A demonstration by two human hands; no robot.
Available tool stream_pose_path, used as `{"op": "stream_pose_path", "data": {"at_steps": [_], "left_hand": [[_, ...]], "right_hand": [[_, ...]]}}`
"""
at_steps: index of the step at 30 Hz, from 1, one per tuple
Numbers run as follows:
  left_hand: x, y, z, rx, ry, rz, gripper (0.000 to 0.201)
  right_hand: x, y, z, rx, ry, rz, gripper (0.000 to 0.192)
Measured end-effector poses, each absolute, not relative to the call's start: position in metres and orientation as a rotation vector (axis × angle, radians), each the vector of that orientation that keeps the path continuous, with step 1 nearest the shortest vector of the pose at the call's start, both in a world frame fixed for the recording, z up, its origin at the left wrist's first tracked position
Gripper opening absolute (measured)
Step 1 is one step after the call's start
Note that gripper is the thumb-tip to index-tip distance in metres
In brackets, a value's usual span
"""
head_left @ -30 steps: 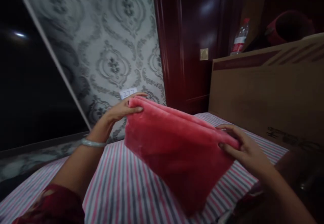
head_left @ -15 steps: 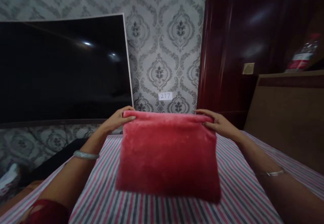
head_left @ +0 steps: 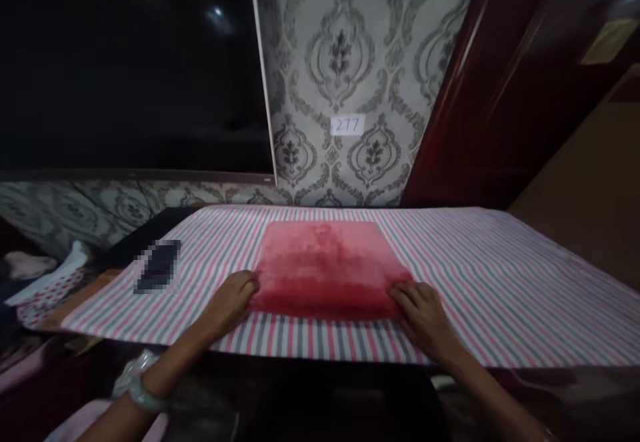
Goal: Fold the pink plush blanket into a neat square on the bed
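A folded red plush cloth (head_left: pixel 325 255) lies flat on a striped tablecloth. My left hand (head_left: pixel 241 295), with curled fingers, grips its near left corner. At the near right corner my right hand (head_left: pixel 420 305) is closed on the edge, fingers bent over it. The fold along the near side looks thick and darker red, while the top surface appears paler. Both thumbs are mostly hidden.
The striped tablecloth (head_left: pixel 480 275) covers the table to its front edge. A blurred-out dark item (head_left: pixel 159 267) lies on the left. Behind stand a large television (head_left: pixel 135 82) and a patterned wall with a paper label (head_left: pixel 347 125). A brown board (head_left: pixel 590 182) leans at the right.
The red cloth, earlier held up by its top edge, now lies on the table. Both hands have come down and nearer, to its near corners. The view has tilted down.
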State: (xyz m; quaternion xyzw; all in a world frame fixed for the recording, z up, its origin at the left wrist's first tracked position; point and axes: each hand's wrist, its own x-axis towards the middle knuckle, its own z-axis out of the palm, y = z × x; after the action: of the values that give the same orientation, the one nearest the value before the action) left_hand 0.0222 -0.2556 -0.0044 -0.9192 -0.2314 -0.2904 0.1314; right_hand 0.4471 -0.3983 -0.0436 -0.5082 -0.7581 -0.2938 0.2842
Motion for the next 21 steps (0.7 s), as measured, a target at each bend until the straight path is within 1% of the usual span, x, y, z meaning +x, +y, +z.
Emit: {"op": "stream_pose_path", "data": {"at_steps": [1,3,6,11,14,18,21], "left_hand": [[0.020,-0.264,-0.020,-2.679,-0.719,-0.798,0.033],[0.016,-0.276,-0.038,-2.681,-0.821,-0.786,0.031],[0.011,-0.289,-0.040,-2.713,-0.928,-0.825,0.029],[0.012,-0.303,-0.014,-2.739,-1.113,-0.951,0.039],[0.042,-0.297,0.009,-2.694,-1.231,-0.952,0.046],[0.122,-0.261,0.040,-2.771,-1.375,-0.628,0.067],[0.179,-0.219,0.062,-2.750,-1.617,-0.318,0.067]], "right_hand": [[0.444,-0.404,-0.060,-1.394,-2.055,-0.727,0.042],[0.440,-0.411,-0.077,-1.494,-2.056,-0.642,0.041],[0.441,-0.417,-0.078,-1.589,-2.032,-0.538,0.042],[0.446,-0.426,-0.049,-1.441,-1.969,-0.392,0.039],[0.437,-0.408,-0.017,-1.506,-1.932,-0.315,0.044],[0.410,-0.337,0.025,-1.767,-2.035,-0.236,0.056],[0.392,-0.273,0.043,-2.102,-1.978,-0.069,0.058]]}}
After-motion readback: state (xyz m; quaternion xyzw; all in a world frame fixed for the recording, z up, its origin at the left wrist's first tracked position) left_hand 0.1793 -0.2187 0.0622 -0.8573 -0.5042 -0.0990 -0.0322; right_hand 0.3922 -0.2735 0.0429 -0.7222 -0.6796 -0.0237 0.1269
